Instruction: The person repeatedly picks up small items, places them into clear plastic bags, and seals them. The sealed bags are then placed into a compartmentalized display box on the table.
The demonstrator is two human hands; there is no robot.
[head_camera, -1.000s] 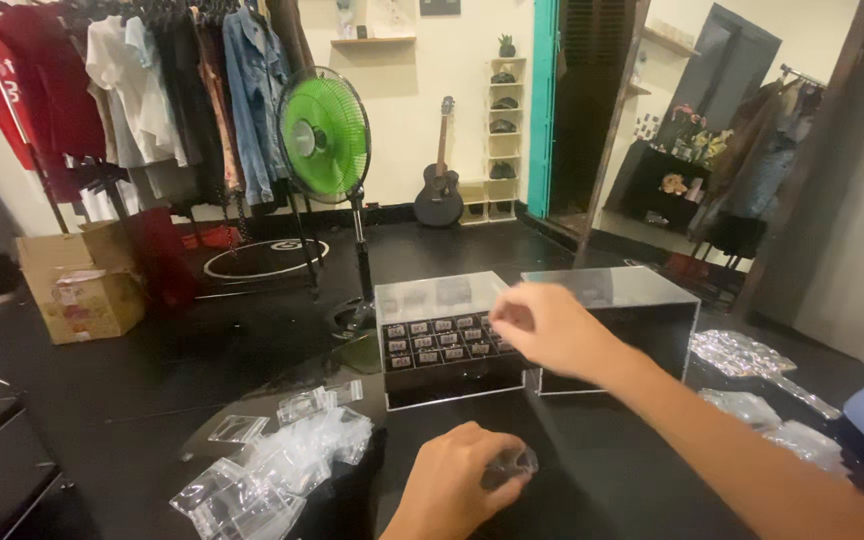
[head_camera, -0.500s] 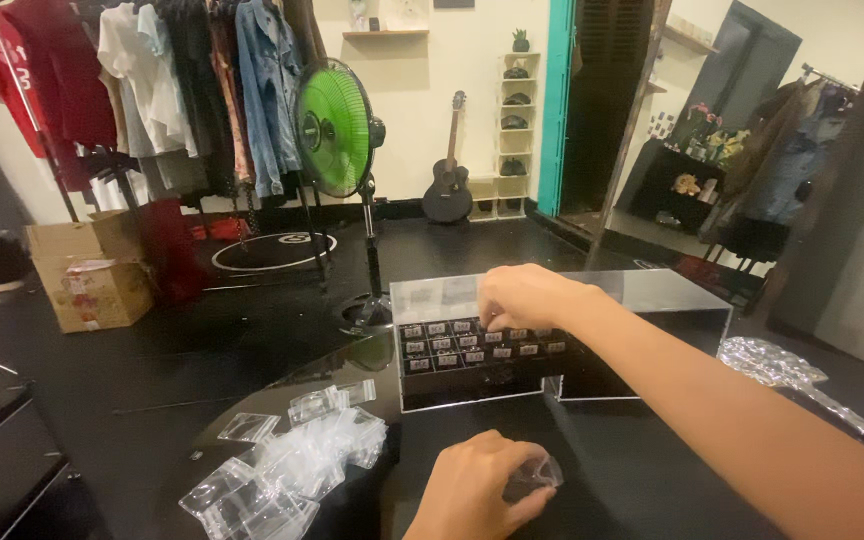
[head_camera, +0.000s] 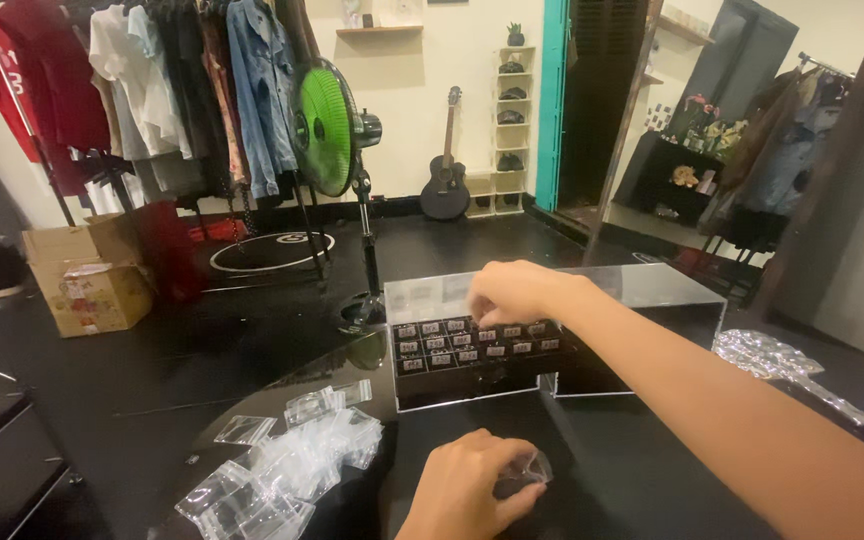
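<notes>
My right hand [head_camera: 517, 292] reaches forward over a clear acrylic display case [head_camera: 652, 290], its curled fingers at the top of the open tray of small dark items in rows [head_camera: 472, 345]. Whether it pinches one of them is hidden by the fingers. My left hand [head_camera: 467, 490] rests low on the black table, closed around a small clear plastic bag [head_camera: 524, 470]. A heap of small clear plastic bags [head_camera: 282, 465] lies to the left of that hand.
The black table's curved rim [head_camera: 282, 385] runs at the left. More crinkled clear wrappers [head_camera: 767, 355] lie right of the case. Beyond stand a green fan [head_camera: 327, 125], a clothes rack [head_camera: 152, 90], cardboard boxes [head_camera: 92, 280] and a guitar [head_camera: 447, 185].
My right hand has moved left along the case, from its middle to the tray's top edge. The left hand stays on the small bag.
</notes>
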